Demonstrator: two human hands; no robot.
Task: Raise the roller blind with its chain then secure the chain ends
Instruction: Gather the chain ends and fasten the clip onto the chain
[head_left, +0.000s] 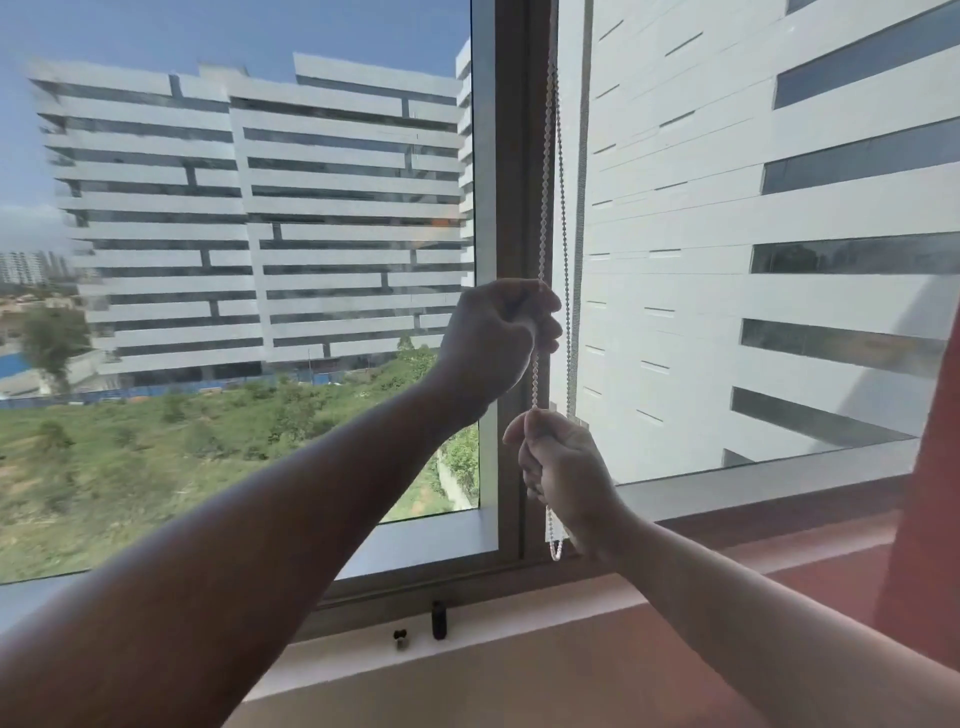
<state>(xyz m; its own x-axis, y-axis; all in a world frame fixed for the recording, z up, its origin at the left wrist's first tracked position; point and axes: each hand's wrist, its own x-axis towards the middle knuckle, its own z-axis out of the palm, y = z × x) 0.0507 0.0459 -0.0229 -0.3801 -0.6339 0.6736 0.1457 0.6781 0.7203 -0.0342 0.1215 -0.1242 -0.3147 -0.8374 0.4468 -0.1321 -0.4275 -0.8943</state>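
Note:
A white bead chain hangs as two strands in front of the brown centre post of the window. My left hand is closed around the left strand at mid height. Just below it, my right hand grips the same strand, and the chain's bottom loop dangles under that hand. The roller blind itself is out of view above the frame's top edge; both panes show the buildings outside uncovered.
The brown window post stands behind the chain. A pale window sill runs along the bottom with two small dark objects on it. A reddish wall closes the right side.

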